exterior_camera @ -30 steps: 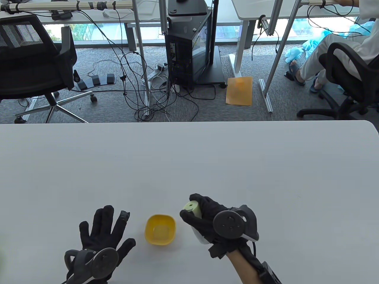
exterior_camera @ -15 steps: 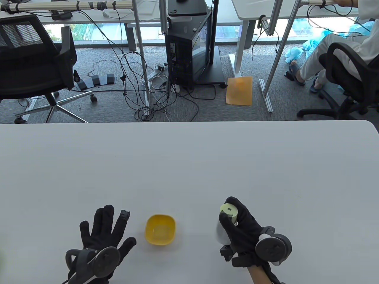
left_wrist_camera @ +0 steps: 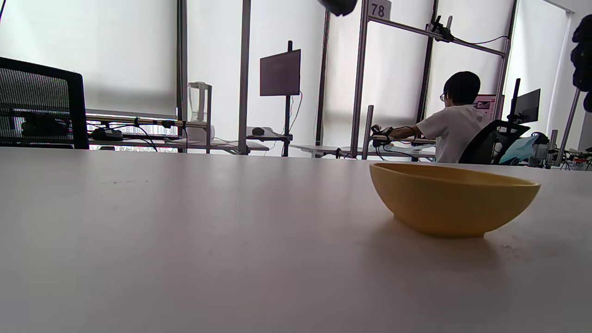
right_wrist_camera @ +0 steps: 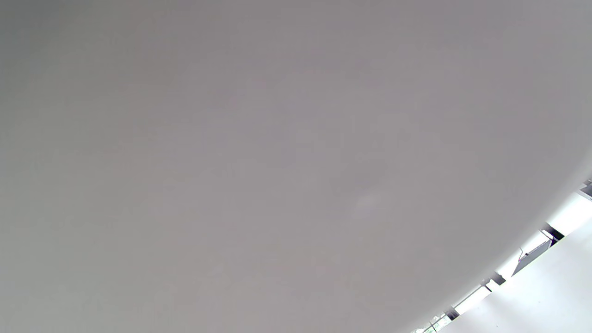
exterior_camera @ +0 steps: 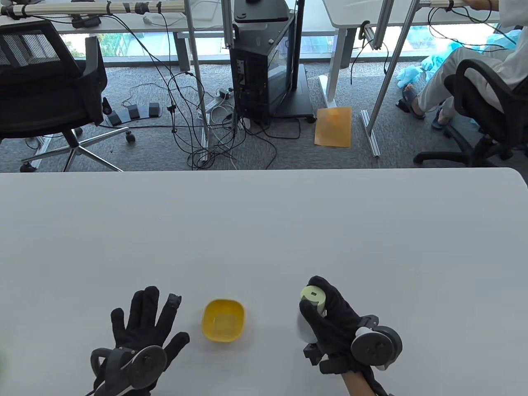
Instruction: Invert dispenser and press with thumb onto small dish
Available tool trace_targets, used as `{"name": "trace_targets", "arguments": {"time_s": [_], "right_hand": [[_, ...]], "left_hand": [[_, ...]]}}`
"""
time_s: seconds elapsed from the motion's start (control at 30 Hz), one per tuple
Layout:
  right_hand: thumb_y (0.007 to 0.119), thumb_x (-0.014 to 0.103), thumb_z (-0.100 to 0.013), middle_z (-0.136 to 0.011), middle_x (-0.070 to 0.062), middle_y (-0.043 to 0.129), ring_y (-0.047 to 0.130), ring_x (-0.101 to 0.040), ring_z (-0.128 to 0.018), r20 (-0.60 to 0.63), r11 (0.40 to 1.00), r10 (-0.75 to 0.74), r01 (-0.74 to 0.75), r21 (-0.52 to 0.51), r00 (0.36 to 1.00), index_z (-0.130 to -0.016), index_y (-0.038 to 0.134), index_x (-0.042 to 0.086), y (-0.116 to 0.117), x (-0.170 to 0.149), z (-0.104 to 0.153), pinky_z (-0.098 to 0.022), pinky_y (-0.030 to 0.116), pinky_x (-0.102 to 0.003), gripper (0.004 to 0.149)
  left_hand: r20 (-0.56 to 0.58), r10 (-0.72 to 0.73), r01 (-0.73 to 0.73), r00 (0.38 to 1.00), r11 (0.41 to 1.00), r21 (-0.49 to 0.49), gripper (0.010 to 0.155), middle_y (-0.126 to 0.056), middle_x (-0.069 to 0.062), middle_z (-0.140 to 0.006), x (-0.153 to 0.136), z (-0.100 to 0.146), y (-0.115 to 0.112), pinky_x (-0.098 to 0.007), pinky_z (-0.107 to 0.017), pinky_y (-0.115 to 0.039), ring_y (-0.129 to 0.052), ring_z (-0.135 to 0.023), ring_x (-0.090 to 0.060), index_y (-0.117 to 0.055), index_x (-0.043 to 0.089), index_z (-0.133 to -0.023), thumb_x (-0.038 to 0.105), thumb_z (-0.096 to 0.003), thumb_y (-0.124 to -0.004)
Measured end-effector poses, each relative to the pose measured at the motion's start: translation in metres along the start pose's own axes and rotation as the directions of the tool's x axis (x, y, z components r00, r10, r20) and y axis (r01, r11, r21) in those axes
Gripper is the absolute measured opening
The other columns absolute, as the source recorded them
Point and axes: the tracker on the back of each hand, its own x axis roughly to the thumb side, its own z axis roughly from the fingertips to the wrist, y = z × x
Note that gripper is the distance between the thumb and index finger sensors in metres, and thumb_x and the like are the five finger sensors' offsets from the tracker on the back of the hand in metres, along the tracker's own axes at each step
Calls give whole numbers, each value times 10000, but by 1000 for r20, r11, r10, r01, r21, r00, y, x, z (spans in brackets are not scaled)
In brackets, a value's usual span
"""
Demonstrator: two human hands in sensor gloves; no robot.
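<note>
- Dispenser [exterior_camera: 310,311]: pale green cap with a small dark slot facing up and toward the camera, white body below. It sits upright or nearly so, well to the right of the dish, low over the worktop [exterior_camera: 264,231]. Whether its base touches the surface cannot be told.
- Right hand [exterior_camera: 336,319]: wrapped around the dispenser body, fingers [exterior_camera: 330,295] curled behind the cap, thumb lying across the front just under the cap rim. Grip is closed on the bottle. Judgement: a whole-hand hold like this keeps the bottle steady for turning over, and the thumb is already near the cap.
- Small dish [exterior_camera: 224,320]: yellow, rounded-square, resting on the worktop between the two hands, mouth up. The left wrist view shows it side-on [left_wrist_camera: 453,199] as a shallow bowl; contents cannot be made out.
- Left hand [exterior_camera: 142,326]: flat, palm down on the worktop, fingers spread, holding nothing, just left of the dish and not touching it. Judgement: parked clear of the pour zone, close enough to steady the dish if needed.
- Right wrist view: only blank grey surface and a sliver of room; no fingers or dispenser visible.
- Status (judgement): dispenser is not inverted and not above the dish, so both inverting and pressing remain to be done.
</note>
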Motion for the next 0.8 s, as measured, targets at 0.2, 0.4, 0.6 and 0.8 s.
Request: {"name": "trace_targets", "arguments": {"time_s": [0.2,0.4,0.6,0.8], "right_hand": [[704,602,-589,-781,-279,888,1033,-399,-567,69,992,56,-64,107,996,-962,745,-73,3,17,-15,-345,901,-493,772],[724,594,-583,-759,-295,901,1053,-365,-511,100,981,21,-40,188,995,-950,766,-84,8,33,-44,-313,910,-480,772],[737,587,-583,-750,-303,909,1056,-365,-493,155,905,61,-120,409,986,-945,781,-90,20,67,-89,-307,906,-488,769],[741,581,-585,-749,-310,910,1052,-373,-494,227,635,185,-293,715,956,-948,784,-96,54,107,-132,-315,900,-497,770]], "left_hand": [[-7,3,-3,1000,1000,7,783,-320,-231,-1284,-2,1,1,-792,-713,-347,-384,-1173,-504,-370,309,-1235,707,-561,-370],[-9,1,-1,1000,1000,5,784,-319,-230,-1283,-3,1,0,-792,-713,-348,-383,-1174,-503,-370,309,-1235,708,-560,-370],[-9,1,-1,1000,1000,5,783,-317,-228,-1284,-3,1,1,-791,-715,-346,-380,-1174,-504,-370,310,-1234,707,-560,-370],[-17,5,-4,1000,1000,16,782,-316,-230,-1284,-5,2,3,-792,-714,-346,-380,-1174,-504,-369,314,-1235,709,-560,-370]]}}
